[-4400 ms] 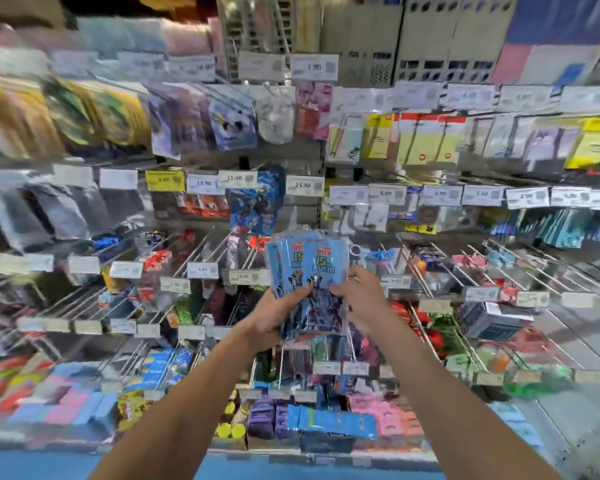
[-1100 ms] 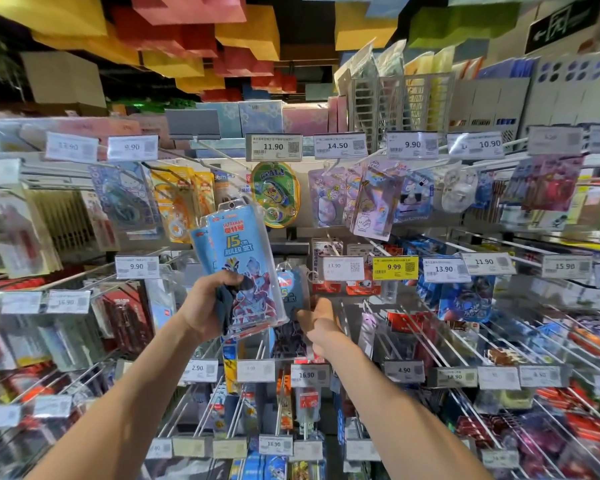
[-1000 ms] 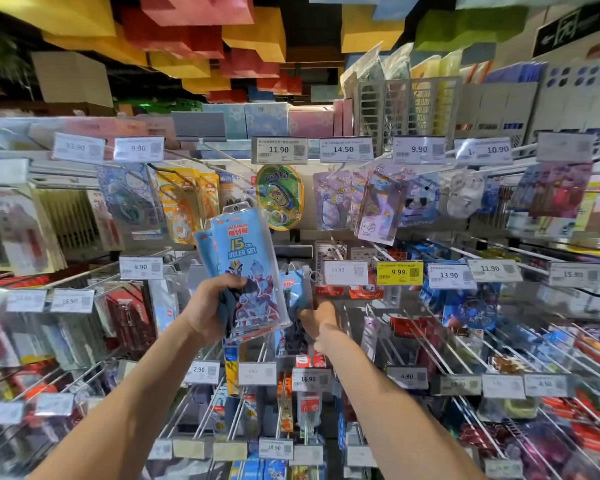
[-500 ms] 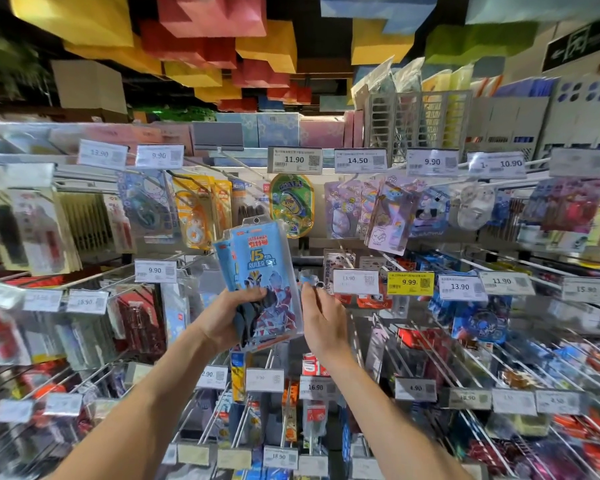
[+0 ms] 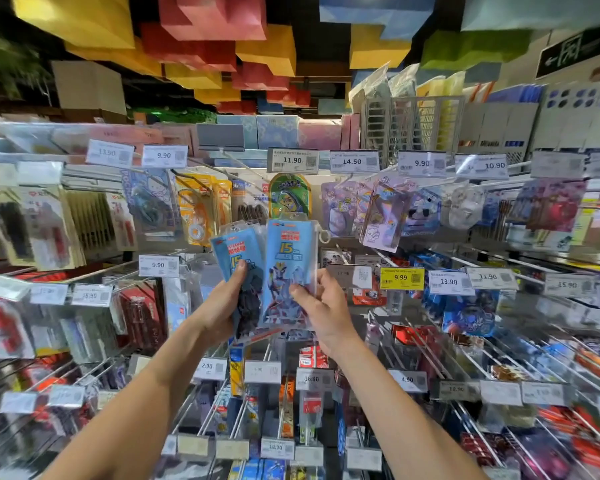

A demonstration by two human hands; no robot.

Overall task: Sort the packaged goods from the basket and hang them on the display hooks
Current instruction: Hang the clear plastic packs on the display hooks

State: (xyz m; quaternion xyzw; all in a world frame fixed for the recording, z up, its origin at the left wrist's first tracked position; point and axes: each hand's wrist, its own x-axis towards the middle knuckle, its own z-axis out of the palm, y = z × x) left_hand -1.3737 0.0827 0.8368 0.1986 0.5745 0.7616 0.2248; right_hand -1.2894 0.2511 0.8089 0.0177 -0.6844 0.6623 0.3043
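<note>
Blue ruler-set packs (image 5: 278, 271), upright, fanned

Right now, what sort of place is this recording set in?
Most likely a stationery or toy shop aisle: display hooks hung with packets, and price tags such as the yellow 9.99 tag.

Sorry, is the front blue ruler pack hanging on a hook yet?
Not yet: the right hand pinches the front pack, beside other packs in the left hand.
</note>
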